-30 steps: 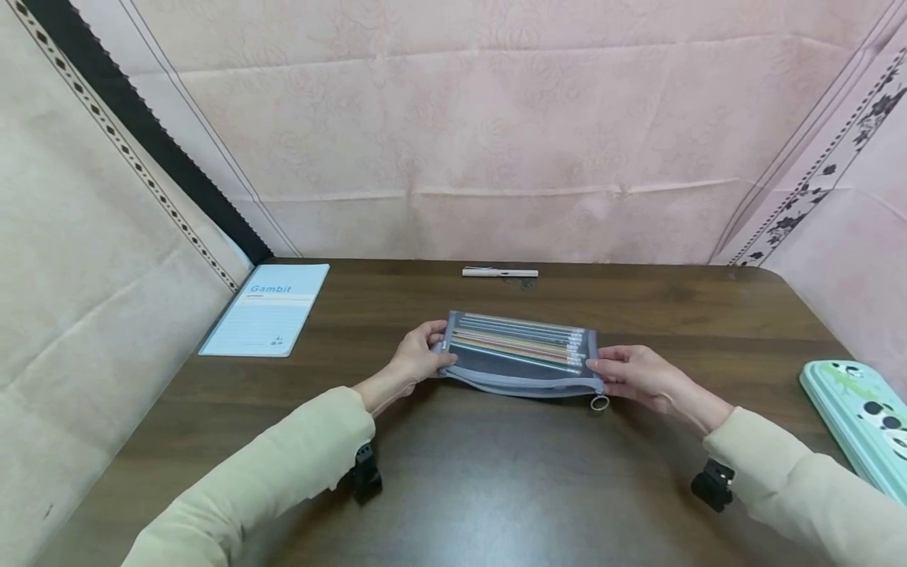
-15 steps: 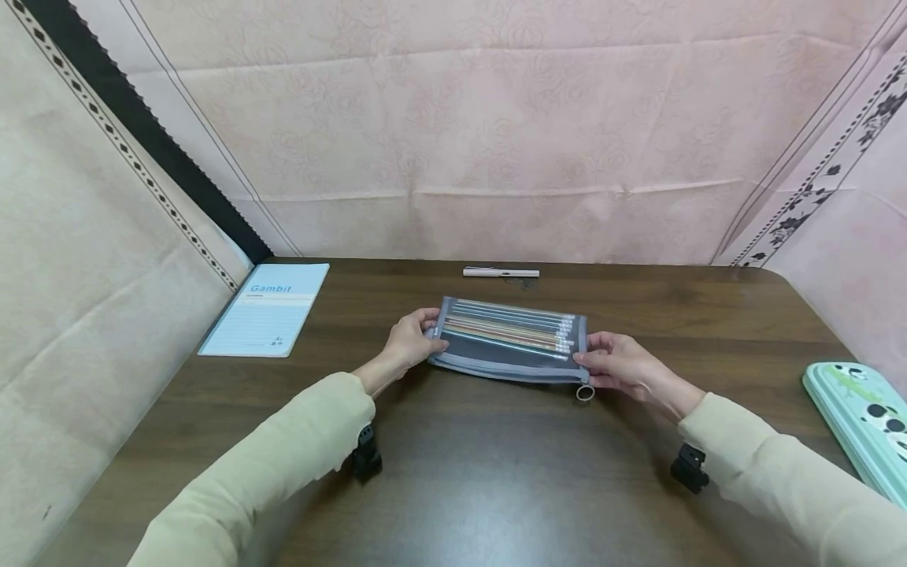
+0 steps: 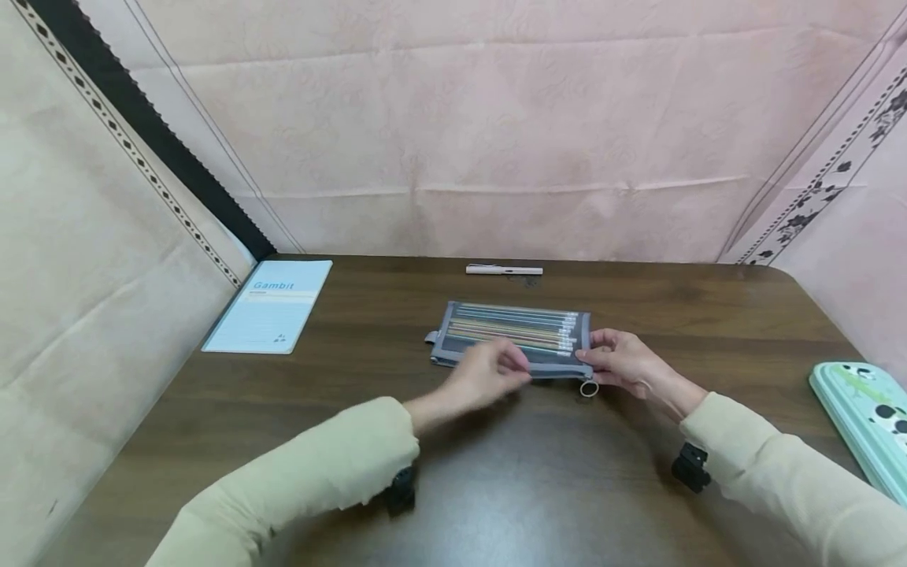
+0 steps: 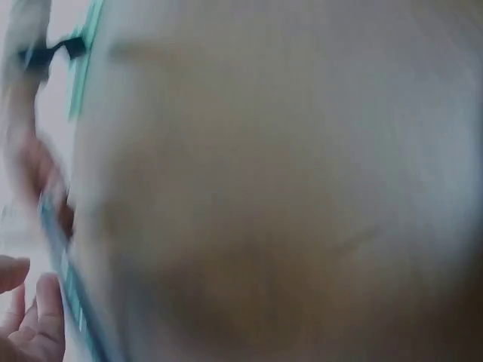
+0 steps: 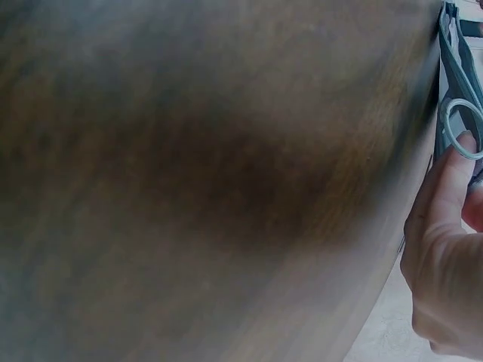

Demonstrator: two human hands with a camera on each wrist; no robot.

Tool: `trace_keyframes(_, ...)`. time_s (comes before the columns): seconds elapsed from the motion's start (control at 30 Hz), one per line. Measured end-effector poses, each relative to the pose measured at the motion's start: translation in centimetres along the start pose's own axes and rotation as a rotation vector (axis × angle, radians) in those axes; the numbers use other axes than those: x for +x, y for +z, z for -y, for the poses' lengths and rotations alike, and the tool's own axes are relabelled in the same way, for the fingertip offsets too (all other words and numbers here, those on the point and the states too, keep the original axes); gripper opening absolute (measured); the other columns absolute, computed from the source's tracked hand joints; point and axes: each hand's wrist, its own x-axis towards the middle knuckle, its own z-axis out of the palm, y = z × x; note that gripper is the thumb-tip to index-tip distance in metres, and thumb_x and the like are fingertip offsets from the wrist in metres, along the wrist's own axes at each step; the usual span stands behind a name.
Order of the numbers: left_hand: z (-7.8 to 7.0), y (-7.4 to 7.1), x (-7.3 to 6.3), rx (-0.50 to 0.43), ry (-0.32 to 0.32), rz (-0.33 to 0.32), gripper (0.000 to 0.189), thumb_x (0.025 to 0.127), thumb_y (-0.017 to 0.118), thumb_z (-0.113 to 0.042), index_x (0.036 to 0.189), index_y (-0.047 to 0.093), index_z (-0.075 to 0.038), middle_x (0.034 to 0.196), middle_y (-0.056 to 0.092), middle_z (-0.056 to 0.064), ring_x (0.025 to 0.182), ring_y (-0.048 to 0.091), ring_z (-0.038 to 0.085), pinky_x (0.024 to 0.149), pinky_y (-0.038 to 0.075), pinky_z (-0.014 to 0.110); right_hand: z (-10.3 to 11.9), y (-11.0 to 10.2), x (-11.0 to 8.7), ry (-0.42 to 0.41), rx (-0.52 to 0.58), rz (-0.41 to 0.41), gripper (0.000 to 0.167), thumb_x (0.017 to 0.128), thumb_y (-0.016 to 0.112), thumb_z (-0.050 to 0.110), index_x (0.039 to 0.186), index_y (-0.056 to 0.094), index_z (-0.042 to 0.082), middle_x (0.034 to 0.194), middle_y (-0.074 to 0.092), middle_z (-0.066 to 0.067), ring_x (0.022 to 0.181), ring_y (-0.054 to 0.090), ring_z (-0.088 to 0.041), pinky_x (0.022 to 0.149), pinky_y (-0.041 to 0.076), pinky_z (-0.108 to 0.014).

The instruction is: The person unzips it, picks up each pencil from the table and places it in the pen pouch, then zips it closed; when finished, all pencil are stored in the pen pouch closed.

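Note:
A grey-blue zippered pencil case (image 3: 510,366) with a see-through top sits near the table's middle, and several pencils (image 3: 513,327) show in a row inside it. My right hand (image 3: 627,366) pinches the case's right end, thumb on top. Beside those fingers, a metal ring (image 5: 462,128) hangs at the front right corner. My left hand (image 3: 489,374) hovers over the front edge of the case and hides part of it. In the blurred left wrist view, the left thumb and fingers (image 4: 49,313) stand apart with nothing between them. A small tab (image 3: 431,337) sticks out at the case's left end.
A light blue notebook (image 3: 272,307) lies at the back left of the brown table (image 3: 567,504). Behind the case, a white pen (image 3: 503,270) lies near the back edge. A mint-green case (image 3: 868,421) with panda pictures stands at the right edge.
The pencil case has shifted a little to the left and away. My left hand has let go of its left end and moved right, over the front edge. The right hand keeps its grip.

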Motion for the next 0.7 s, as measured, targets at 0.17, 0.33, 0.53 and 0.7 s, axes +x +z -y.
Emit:
trace_keyframes(0.17, -1.5, 4.6, -0.2, -0.042, -0.047, 0.098, 0.011, 0.081, 0.073, -0.011, 0.089, 0.066, -0.009, 0.083, 0.070, 0.000, 0.059, 0.061, 0.004, 0.052, 0.051, 0.017, -0.3, 0.0, -0.3, -0.023, 0.012, 0.002, 0.046, 0.094, 0.057, 0.009, 0.129, 0.032, -0.008, 0.087, 0.060, 0.001, 0.072, 0.059, -0.006, 0.066, 0.056, -0.020)
trace_keyframes(0.33, -2.3, 6.7, 0.0, -0.084, -0.035, 0.091, 0.009, 0.082, 0.073, -0.010, 0.089, 0.067, -0.010, 0.083, 0.071, -0.003, 0.059, 0.060, -0.001, 0.052, 0.050, 0.015, -0.4, 0.2, -0.3, -0.026, 0.048, -0.001, 0.047, 0.094, 0.057, 0.009, 0.129, 0.031, -0.008, 0.087, 0.062, 0.002, 0.074, 0.060, -0.005, 0.069, 0.056, -0.021)
trace_keyframes(0.53, -2.2, 7.0, 0.0, -0.131, -0.008, 0.066, 0.013, 0.079, 0.075, -0.009, 0.089, 0.067, -0.009, 0.082, 0.070, -0.003, 0.065, 0.059, -0.003, 0.055, 0.049, 0.013, -0.4, 0.5, -0.4, -0.026, 0.064, -0.003, 0.046, 0.095, 0.056, 0.011, 0.129, 0.032, -0.007, 0.089, 0.060, 0.001, 0.075, 0.060, -0.004, 0.067, 0.056, -0.021)
trace_keyframes(0.7, -1.6, 6.4, 0.2, -0.118, 0.043, 0.008, 0.014, 0.078, 0.077, -0.011, 0.087, 0.067, -0.010, 0.078, 0.069, -0.003, 0.065, 0.058, -0.004, 0.057, 0.048, 0.012, -0.4, 0.6, -0.7, -0.028, 0.101, 0.016, 0.045, 0.095, 0.055, 0.012, 0.130, 0.032, -0.007, 0.091, 0.060, 0.001, 0.077, 0.060, -0.005, 0.069, 0.056, -0.021)
